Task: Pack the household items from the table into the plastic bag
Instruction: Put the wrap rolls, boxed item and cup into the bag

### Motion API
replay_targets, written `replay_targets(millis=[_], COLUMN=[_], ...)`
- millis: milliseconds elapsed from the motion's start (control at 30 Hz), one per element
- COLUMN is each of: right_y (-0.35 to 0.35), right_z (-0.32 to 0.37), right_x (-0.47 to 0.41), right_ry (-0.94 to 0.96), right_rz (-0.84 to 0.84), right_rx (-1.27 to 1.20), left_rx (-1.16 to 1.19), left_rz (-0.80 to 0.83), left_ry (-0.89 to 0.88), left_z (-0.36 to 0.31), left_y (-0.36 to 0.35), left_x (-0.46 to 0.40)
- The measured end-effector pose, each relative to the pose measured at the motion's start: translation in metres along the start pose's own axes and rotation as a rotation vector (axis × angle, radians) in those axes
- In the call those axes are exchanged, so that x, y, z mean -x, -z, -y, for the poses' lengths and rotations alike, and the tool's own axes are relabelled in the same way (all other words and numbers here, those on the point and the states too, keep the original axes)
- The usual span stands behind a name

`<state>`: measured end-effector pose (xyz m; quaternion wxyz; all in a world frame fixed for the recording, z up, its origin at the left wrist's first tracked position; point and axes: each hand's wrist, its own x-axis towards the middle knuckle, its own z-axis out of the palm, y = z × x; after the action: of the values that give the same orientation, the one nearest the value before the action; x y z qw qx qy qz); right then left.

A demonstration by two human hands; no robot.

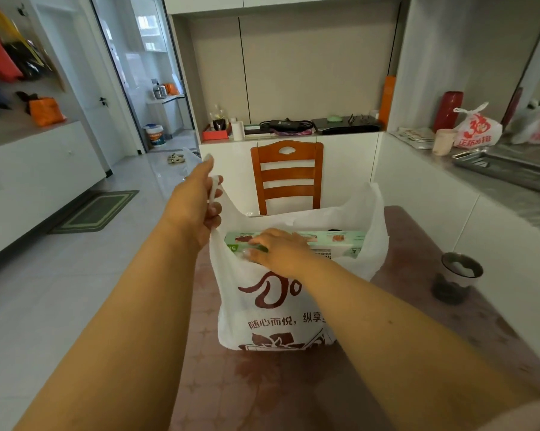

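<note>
Right hand [281, 248] atop box [334, 241] (apparently gripping), inside bag [262, 306].

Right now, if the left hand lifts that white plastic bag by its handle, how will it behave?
Probably floppy: the white plastic bag is thin film, and the side that the left hand holds up stands higher. The long green box under the right hand lies across the mouth, so it may tilt or slide. Likely light, but the contents are mostly hidden.
</note>
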<state>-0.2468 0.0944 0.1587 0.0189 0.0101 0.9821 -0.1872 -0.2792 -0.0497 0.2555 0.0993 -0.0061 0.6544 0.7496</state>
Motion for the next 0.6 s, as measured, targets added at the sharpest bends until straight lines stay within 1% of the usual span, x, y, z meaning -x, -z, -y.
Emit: replay_targets(millis=[100,200,300,400,500,600], right_y=[-0.002,0.001,0.005,0.009,0.009,0.013], right_z=[0.004,0.004,-0.003,-0.011,-0.021,-0.025], right_x=[-0.007,0.001,0.014,0.024,0.028,0.032], right_ry=[0.006,0.003,-0.008,-0.013,-0.036,-0.054], right_rz=[0.089,0.1,-0.006,-0.126,-0.195,-0.263], right_rx=[-0.059,-0.281,-0.409,-0.454,-0.503,-0.528], left_rx=[-0.08,-0.084,-0.11,-0.146,-0.177,-0.261], left_rz=[-0.021,-0.067,-0.093,-0.105,-0.139,-0.174], left_ry=[0.002,0.016,0.01,-0.011,-0.024,-0.091], left_z=[0.005,0.006,0.006,0.006,0.007,0.006], left_y=[-0.004,0.0,-0.003,-0.009,-0.011,-0.01], left_x=[0.002,0.001,0.001,0.003,0.004,0.008])
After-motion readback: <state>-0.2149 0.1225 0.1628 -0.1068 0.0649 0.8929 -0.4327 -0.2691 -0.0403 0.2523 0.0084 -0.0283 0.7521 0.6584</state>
